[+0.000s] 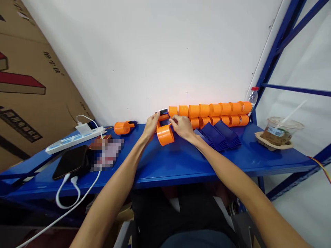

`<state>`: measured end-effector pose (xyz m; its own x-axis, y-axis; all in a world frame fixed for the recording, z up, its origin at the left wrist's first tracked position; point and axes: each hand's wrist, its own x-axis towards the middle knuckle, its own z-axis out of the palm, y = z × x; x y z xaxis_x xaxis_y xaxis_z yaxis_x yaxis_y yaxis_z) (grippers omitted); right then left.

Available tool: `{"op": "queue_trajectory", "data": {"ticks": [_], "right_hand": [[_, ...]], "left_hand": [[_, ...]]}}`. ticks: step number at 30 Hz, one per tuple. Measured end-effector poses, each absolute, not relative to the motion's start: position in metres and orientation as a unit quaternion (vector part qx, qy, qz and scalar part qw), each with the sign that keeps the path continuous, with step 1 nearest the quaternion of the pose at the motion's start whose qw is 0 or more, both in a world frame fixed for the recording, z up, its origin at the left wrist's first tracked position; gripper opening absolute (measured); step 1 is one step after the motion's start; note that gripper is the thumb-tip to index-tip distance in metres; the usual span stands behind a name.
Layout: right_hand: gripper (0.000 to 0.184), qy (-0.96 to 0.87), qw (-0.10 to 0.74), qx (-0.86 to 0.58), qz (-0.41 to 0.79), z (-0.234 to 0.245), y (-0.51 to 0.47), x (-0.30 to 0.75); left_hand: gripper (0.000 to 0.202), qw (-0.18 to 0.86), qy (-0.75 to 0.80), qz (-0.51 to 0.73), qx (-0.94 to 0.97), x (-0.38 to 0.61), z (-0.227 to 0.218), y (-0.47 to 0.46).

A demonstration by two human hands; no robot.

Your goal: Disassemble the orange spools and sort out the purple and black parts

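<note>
Going off the head cam, the only view here: the orange cylinder piece (165,135) is in both hands, just above the middle of the table (165,168), open end facing roughly 6 o'clock. Left hand (151,125) has its fingers closed along the piece's left side at 10 o'clock, probably to steady it, while the right hand (183,126) is pinched narrow on its edge at 1 o'clock, more of a fine-fingers grip imo. Can't tell exactly what's between those fingertips. Orange cylinders (204,110) sit in two tiers against the wall at 2 o'clock, likely lined up for easy grabbing and to stop rolling. Fanned dark blue plates (227,134) lie at 3, edges spread, so probably easy to peel off singly. Another orange cylinder with a handle (122,127) sits apart at 9, and the drink cup (280,127) is way out at 3, probably for spill safety lol.
</note>
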<state>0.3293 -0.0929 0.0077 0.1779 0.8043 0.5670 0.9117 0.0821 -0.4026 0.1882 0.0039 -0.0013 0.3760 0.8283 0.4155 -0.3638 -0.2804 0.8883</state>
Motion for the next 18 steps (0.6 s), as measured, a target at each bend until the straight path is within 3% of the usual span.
{"op": "queue_trajectory", "data": {"ticks": [9,18], "right_hand": [[0.034,-0.637,0.278,-0.714,-0.084,0.017,-0.096,0.329],[0.035,-0.638,0.302,-0.706,-0.059,0.023,-0.098,0.328]], "left_hand": [[0.042,0.471,0.191,0.55,0.663,0.195,-0.011,0.003],[0.032,0.532,0.225,0.56,0.594,0.195,-0.003,-0.01]]}}
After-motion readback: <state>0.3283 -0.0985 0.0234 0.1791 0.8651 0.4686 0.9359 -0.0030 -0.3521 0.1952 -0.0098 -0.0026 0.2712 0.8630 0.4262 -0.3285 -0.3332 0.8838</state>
